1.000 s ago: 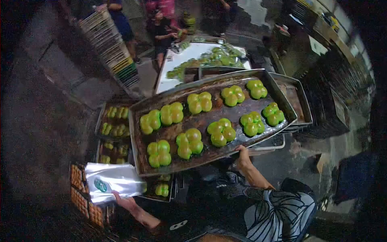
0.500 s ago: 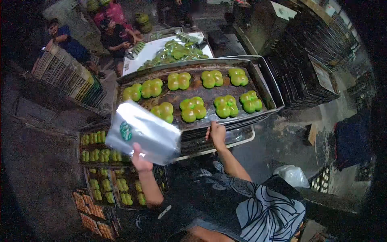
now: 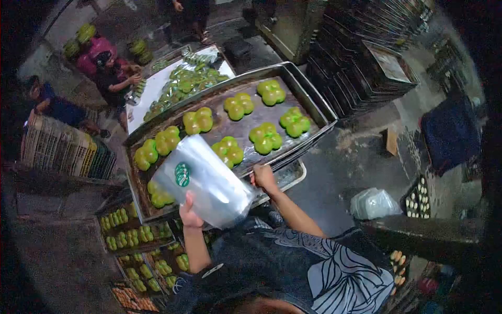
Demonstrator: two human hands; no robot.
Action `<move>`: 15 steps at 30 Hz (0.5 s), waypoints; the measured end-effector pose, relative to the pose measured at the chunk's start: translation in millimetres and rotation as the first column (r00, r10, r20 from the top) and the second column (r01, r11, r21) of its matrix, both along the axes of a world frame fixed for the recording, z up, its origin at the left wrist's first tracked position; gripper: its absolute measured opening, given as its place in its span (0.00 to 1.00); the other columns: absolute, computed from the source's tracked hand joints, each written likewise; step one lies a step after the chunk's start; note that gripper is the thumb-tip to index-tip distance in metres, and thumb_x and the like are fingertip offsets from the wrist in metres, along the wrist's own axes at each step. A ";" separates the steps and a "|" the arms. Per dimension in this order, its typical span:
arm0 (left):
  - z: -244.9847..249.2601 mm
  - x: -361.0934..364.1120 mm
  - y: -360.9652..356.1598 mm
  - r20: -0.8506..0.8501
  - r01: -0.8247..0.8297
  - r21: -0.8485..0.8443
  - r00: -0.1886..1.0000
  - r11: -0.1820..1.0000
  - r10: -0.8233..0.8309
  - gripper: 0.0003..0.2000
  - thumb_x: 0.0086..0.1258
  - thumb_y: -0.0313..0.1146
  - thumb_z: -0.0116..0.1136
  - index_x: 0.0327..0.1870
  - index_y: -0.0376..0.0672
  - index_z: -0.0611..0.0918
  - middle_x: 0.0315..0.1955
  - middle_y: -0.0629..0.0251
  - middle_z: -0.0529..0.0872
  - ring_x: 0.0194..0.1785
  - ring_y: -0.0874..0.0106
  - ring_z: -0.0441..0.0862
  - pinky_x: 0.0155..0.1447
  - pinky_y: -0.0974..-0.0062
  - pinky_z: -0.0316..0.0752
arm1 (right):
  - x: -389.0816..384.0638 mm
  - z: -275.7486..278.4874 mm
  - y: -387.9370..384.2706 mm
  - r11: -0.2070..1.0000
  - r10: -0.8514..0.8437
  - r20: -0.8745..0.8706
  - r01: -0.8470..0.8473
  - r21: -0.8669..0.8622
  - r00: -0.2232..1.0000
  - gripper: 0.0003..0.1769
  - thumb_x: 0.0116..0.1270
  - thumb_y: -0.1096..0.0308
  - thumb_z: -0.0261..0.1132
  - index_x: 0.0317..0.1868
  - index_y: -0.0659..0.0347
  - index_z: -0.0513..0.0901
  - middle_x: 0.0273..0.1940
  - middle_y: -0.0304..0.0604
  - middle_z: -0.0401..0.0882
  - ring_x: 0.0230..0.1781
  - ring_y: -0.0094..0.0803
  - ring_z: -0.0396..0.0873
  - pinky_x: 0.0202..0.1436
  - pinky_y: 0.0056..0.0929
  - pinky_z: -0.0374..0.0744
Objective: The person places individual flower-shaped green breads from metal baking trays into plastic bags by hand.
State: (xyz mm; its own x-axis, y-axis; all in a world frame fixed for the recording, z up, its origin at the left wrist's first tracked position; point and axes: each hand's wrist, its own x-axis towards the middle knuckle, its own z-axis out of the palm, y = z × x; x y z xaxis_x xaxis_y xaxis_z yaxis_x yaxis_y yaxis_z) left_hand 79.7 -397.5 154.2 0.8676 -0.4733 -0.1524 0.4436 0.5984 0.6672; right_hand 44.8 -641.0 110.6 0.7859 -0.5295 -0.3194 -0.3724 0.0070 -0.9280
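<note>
My left hand (image 3: 191,213) is closed on a stack of clear plastic bags (image 3: 209,180) with a green round logo, thumb on top. The bags slant over the near side of a dark metal baking tray (image 3: 214,125) and hide part of it. On the tray stand green buns (image 3: 265,138), each a cluster of rounded lobes, in two rows. My right hand (image 3: 264,178) has its fingers curled at the tray's near rim, close to the right end of the bags.
Behind the tray, a white table (image 3: 141,99) bears a heap of bagged green buns (image 3: 183,83); a person (image 3: 112,81) sits beside it. More bun trays (image 3: 125,230) lie lower left. Stacked trays (image 3: 345,68) stand right. A plastic bag bundle (image 3: 374,203) lies right.
The view has turned, so tray and table slant more. The bags have moved right and nearer my right hand, covering different buns. My right hand's fingers have curled in more at the rim.
</note>
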 end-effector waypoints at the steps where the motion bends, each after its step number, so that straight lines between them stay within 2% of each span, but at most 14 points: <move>1: 1.7 9.7 -4.3 -0.005 0.021 0.002 1.000 1.000 -0.021 0.24 0.64 0.42 0.46 0.56 0.36 0.62 0.51 0.57 0.70 0.55 0.62 0.67 0.60 0.62 0.60 | 0.6 -23.0 2.6 0.991 0.090 -0.032 -0.092 -0.101 0.995 0.24 0.62 0.61 0.45 0.16 0.69 0.75 0.11 0.47 0.72 0.12 0.37 0.74 0.21 0.34 0.73; 2: 3.9 22.5 -13.6 -0.010 0.065 -0.030 0.998 0.997 -0.065 0.24 0.64 0.42 0.46 0.57 0.36 0.62 0.51 0.57 0.70 0.54 0.62 0.67 0.59 0.62 0.61 | 3.5 -57.4 3.7 0.791 0.170 0.012 -0.129 -0.599 0.985 0.25 0.62 0.58 0.45 0.17 0.69 0.76 0.13 0.50 0.73 0.18 0.41 0.76 0.27 0.38 0.74; 3: 9.3 36.0 -25.8 -0.016 0.103 -0.058 0.994 0.993 -0.104 0.24 0.64 0.42 0.46 0.57 0.36 0.62 0.51 0.57 0.70 0.54 0.62 0.68 0.59 0.62 0.62 | 2.8 -41.0 1.9 0.890 0.111 0.029 -0.087 -0.448 0.993 0.28 0.64 0.53 0.44 0.21 0.70 0.76 0.15 0.52 0.73 0.19 0.44 0.76 0.29 0.41 0.74; 5: 24.7 50.8 -47.7 -0.055 0.108 -0.068 0.992 0.992 -0.112 0.25 0.63 0.41 0.48 0.56 0.35 0.62 0.51 0.57 0.70 0.53 0.62 0.69 0.58 0.62 0.63 | -1.8 0.0 -19.2 0.918 0.356 -0.115 -0.370 -0.143 0.927 0.32 0.64 0.46 0.42 0.26 0.70 0.76 0.16 0.51 0.75 0.21 0.45 0.76 0.32 0.41 0.74; 6: 16.9 57.0 -48.1 -0.099 0.174 -0.092 0.978 0.980 -0.183 0.24 0.63 0.40 0.49 0.56 0.35 0.63 0.50 0.57 0.71 0.53 0.62 0.70 0.58 0.61 0.63 | -2.1 45.7 -29.5 0.883 0.467 -0.247 -0.462 0.078 0.849 0.35 0.63 0.41 0.40 0.31 0.68 0.77 0.24 0.48 0.78 0.28 0.40 0.77 0.38 0.41 0.73; 7: 6.7 58.6 -46.3 -0.133 0.228 -0.124 0.961 0.966 -0.244 0.23 0.62 0.38 0.49 0.55 0.34 0.64 0.49 0.56 0.72 0.52 0.63 0.70 0.58 0.61 0.63 | -8.3 2.8 -34.5 0.877 0.338 0.143 -0.367 0.311 0.930 0.37 0.61 0.38 0.40 0.35 0.69 0.78 0.32 0.44 0.78 0.35 0.31 0.76 0.39 0.35 0.73; 8: -2.2 68.1 -53.3 -0.162 0.300 0.039 0.943 0.953 -0.290 0.23 0.61 0.37 0.51 0.54 0.34 0.65 0.48 0.57 0.73 0.51 0.64 0.71 0.56 0.64 0.65 | -5.1 43.4 -31.3 0.788 0.167 0.296 -0.308 0.533 0.940 0.34 0.61 0.40 0.44 0.37 0.68 0.77 0.34 0.43 0.77 0.36 0.30 0.75 0.40 0.33 0.73; 9: -7.7 75.3 -63.1 -0.206 0.369 0.196 0.921 0.909 -0.329 0.23 0.60 0.36 0.53 0.53 0.34 0.66 0.46 0.58 0.74 0.49 0.66 0.73 0.55 0.66 0.66 | 0.8 87.8 -30.1 0.631 -0.042 0.381 -0.271 0.727 0.923 0.31 0.61 0.43 0.49 0.39 0.68 0.77 0.36 0.42 0.76 0.37 0.28 0.74 0.40 0.30 0.73; 10: -10.9 76.6 -74.2 -0.172 0.336 0.382 0.941 0.861 -0.291 0.23 0.58 0.36 0.55 0.53 0.33 0.67 0.45 0.58 0.75 0.48 0.67 0.73 0.53 0.69 0.66 | 6.7 83.6 -35.5 0.773 0.131 0.317 -0.297 0.561 0.939 0.27 0.59 0.48 0.54 0.40 0.68 0.76 0.36 0.43 0.77 0.36 0.28 0.74 0.40 0.29 0.73; 11: -13.0 78.5 -85.2 -0.131 0.290 0.551 0.956 0.782 -0.262 0.24 0.57 0.35 0.57 0.52 0.32 0.68 0.44 0.58 0.76 0.46 0.69 0.73 0.51 0.72 0.67 | 12.9 73.0 -42.4 0.866 0.285 0.219 -0.349 0.358 0.933 0.23 0.57 0.53 0.59 0.41 0.67 0.76 0.35 0.43 0.77 0.35 0.28 0.74 0.40 0.28 0.73; 12: 2.9 78.4 -92.8 -0.046 0.310 0.578 0.936 0.755 -0.349 0.26 0.55 0.39 0.60 0.52 0.32 0.68 0.43 0.59 0.76 0.44 0.72 0.73 0.50 0.74 0.65 | 19.2 59.2 -45.5 0.924 0.333 0.061 -0.339 0.180 0.941 0.20 0.51 0.62 0.66 0.41 0.67 0.76 0.34 0.43 0.78 0.33 0.28 0.74 0.40 0.29 0.73; 13: 6.3 82.8 -95.6 0.042 0.218 0.759 0.924 0.614 -0.379 0.27 0.54 0.40 0.60 0.52 0.32 0.68 0.44 0.52 0.75 0.48 0.64 0.71 0.53 0.68 0.64 | 17.2 41.8 -50.9 0.917 0.351 0.055 -0.355 0.183 0.935 0.20 0.51 0.62 0.66 0.41 0.67 0.76 0.34 0.43 0.78 0.33 0.28 0.74 0.40 0.29 0.73; 14: -5.1 87.3 -96.7 0.223 -0.092 0.911 0.929 0.402 -0.295 0.29 0.53 0.41 0.61 0.53 0.32 0.67 0.46 0.47 0.73 0.50 0.60 0.69 0.54 0.65 0.63 | 11.4 21.7 -57.6 0.948 0.317 0.002 -0.317 0.013 0.948 0.20 0.51 0.62 0.65 0.41 0.67 0.76 0.33 0.42 0.78 0.32 0.28 0.74 0.38 0.28 0.73; 15: -19.7 94.2 -99.0 0.409 -0.389 0.912 0.873 0.126 -0.265 0.31 0.52 0.42 0.61 0.53 0.31 0.66 0.48 0.42 0.70 0.53 0.55 0.67 0.55 0.63 0.62 | 8.2 13.0 -67.1 0.947 0.276 -0.038 -0.278 -0.161 0.960 0.19 0.51 0.63 0.64 0.40 0.68 0.76 0.31 0.41 0.78 0.31 0.27 0.74 0.36 0.27 0.73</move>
State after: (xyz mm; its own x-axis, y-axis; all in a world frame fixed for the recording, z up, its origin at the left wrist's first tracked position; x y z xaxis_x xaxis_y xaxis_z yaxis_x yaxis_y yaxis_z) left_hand 173.8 -496.5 134.4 0.9866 -0.1437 -0.0778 -0.0413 -0.6799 0.7322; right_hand 53.0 -708.1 123.6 0.9049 -0.3374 -0.2595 -0.3518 -0.2496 -0.9022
